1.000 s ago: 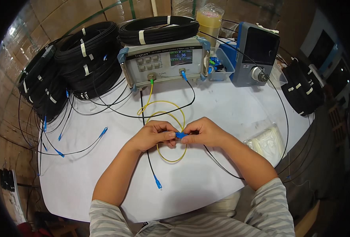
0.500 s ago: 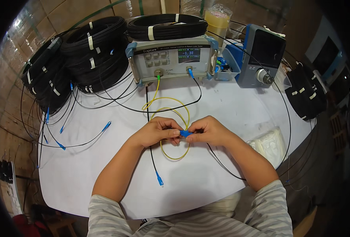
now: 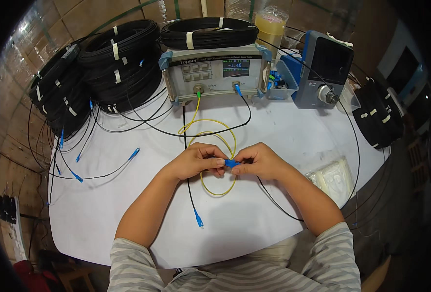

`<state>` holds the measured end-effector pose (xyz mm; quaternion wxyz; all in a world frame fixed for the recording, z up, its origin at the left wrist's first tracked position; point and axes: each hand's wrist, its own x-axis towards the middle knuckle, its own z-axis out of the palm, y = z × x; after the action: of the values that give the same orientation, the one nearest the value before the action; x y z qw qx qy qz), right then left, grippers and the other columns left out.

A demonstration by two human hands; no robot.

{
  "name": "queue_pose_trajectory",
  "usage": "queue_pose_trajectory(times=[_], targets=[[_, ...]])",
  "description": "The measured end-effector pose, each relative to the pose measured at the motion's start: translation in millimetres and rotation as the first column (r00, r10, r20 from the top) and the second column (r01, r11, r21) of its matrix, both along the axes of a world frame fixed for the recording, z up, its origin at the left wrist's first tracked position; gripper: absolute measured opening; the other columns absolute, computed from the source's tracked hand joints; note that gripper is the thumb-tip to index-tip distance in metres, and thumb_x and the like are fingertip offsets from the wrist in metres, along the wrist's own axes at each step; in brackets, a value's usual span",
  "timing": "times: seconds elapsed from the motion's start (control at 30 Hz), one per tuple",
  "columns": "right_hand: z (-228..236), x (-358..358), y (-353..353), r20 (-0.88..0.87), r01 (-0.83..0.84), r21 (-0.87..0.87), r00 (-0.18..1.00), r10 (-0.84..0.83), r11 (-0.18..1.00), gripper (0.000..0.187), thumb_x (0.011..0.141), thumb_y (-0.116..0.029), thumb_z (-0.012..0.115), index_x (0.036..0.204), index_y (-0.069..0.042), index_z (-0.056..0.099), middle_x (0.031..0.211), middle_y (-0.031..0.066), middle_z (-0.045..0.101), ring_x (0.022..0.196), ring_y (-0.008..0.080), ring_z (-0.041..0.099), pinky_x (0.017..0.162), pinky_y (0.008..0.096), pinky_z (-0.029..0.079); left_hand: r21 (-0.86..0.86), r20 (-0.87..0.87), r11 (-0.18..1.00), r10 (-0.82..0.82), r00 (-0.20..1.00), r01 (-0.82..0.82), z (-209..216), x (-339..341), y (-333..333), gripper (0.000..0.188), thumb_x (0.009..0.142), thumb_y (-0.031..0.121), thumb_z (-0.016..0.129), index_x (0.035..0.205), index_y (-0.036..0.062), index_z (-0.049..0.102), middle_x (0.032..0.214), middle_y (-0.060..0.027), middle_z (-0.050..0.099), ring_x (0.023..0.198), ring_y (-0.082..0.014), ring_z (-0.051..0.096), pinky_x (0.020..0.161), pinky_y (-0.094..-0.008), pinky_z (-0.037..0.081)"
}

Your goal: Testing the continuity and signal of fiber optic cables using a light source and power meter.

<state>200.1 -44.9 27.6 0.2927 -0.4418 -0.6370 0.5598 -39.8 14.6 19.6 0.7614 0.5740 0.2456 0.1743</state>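
Observation:
My left hand and my right hand meet over the middle of the white table. Between their fingertips they pinch a small blue fibre connector. A yellow cable loops under the hands and runs up to a port on the grey test instrument. A black cable passes below my left hand and ends in a loose blue plug lying on the table.
Coils of black cable are stacked at the back left, one more on top of the instrument, another at the right edge. A blue-grey device with a knob stands back right. White packets lie at the right.
Both hands stay joined on the blue connector, with only small finger shifts. The view has shifted slightly.

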Motion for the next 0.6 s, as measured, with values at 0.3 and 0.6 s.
queue_pose_trajectory(times=[0.3,0.6], targets=[[1.6,3.2,-0.3,0.060,-0.001,0.012,0.998,0.000,1.000,0.020,0.084,-0.021,0.074,0.087,-0.001,0.072,0.071,0.0005,0.065,0.066,0.0057,0.054,0.061,0.0232,0.043,0.036,-0.010,0.996,0.087,0.996,-0.087,2.5,3.9,-6.2,0.022,0.095,0.017,0.064,0.102,-0.0034,0.062,0.089,-0.0079,0.066,0.079,-0.0139,0.066,0.076,-0.0280,0.058],[-0.2,4.0,-1.0,0.184,0.019,0.189,0.981,-0.055,0.982,0.024,0.086,-0.024,0.072,0.082,0.000,0.069,0.060,0.0016,0.059,0.055,0.0061,0.047,0.052,0.0243,0.037,0.656,-0.077,0.734,0.298,0.952,-0.176,9.8,13.3,-14.7,0.016,0.086,0.013,0.070,0.095,-0.0005,0.070,0.080,-0.0076,0.065,0.070,-0.0149,0.058,0.065,-0.0288,0.046]])
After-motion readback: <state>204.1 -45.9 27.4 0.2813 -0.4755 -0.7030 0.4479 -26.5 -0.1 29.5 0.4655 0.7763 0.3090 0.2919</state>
